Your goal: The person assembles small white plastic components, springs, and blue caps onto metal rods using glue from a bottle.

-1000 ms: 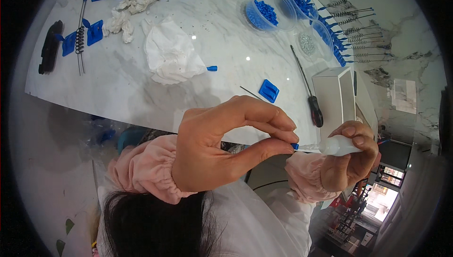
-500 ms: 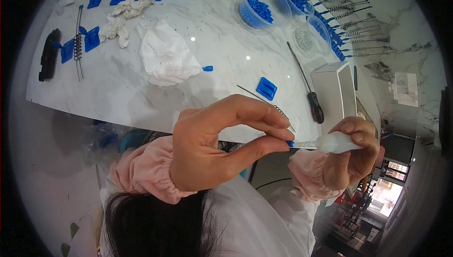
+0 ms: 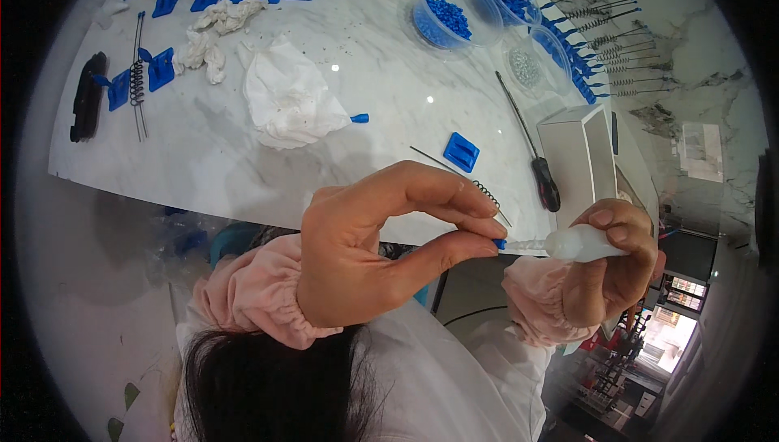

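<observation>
Between thumb and fingertips, my left hand [image 3: 381,239] pinches a small blue plastic piece [image 3: 500,244], mostly covered by the fingers. My right hand [image 3: 617,251] grips a white squeeze bottle [image 3: 578,243], its thin clear nozzle [image 3: 529,245] pointing at the blue piece. The nozzle tip meets or nearly meets the piece; I cannot tell which. Just beyond my left fingers, a dark coiled wire [image 3: 485,191] lies on the table beside a square blue plastic base [image 3: 462,152].
A screwdriver [image 3: 545,182] lies by a white box [image 3: 576,154] at right. Tubs of blue parts [image 3: 446,20] and clear beads [image 3: 526,67] stand behind. Crumpled tissue [image 3: 288,97] with a blue piece [image 3: 360,118] lies left of centre. Finished-looking blue bases with coils [image 3: 139,73] sit far left.
Both hands keep the same hold and nearly the same place. The whole view shifts very slightly; nothing is taken up or let go.
</observation>
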Motion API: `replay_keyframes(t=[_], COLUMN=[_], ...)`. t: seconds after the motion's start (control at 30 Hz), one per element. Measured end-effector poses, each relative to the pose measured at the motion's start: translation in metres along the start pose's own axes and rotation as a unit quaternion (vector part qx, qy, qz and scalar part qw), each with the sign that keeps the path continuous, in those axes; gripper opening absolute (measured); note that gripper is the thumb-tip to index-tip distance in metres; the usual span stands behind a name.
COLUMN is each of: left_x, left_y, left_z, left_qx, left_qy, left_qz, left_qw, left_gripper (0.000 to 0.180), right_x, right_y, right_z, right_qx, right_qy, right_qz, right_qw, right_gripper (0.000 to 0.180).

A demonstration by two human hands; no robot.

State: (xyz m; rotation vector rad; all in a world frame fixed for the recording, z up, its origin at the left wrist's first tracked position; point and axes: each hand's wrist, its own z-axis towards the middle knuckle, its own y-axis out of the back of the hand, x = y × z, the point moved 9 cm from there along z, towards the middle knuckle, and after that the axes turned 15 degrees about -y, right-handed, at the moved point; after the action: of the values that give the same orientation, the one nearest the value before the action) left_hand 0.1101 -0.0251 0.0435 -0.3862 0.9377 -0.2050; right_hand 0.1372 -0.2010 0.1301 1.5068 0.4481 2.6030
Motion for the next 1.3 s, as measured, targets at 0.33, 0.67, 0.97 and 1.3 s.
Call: replay_keyframes(t=[0.33,0.67,0.97,1.3], left_x=[0.002,0.005,0.006,0.006], left_y=[0.003,0.007,0.007,0.009], left_z=[-0.002,-0.004,-0.004,-0.002], left_qx=[-0.011,-0.019,-0.040,-0.037], left_qy=[-0.005,-0.012,-0.004,-0.008], left_qz=[-0.016,-0.021,-0.033,-0.039], left_qw=[1.000,1.000,0.999,0.999], left_gripper=[0.038,0.038,0.037,0.036], right_x=[0.003,0.013,0.010,0.015], right_y=[-0.006,-0.015,-0.008,-0.009], right_z=[0.003,0.002,0.005,0.009], right_qx=[0.014,0.010,-0.002,0.026], right_qy=[0.017,0.075,0.049,0.058], right_qz=[-0.018,-0.075,-0.049,-0.075], right_qw=[1.000,0.994,0.998,0.995], right_gripper=[0.019,0.019,0.019,0.017])
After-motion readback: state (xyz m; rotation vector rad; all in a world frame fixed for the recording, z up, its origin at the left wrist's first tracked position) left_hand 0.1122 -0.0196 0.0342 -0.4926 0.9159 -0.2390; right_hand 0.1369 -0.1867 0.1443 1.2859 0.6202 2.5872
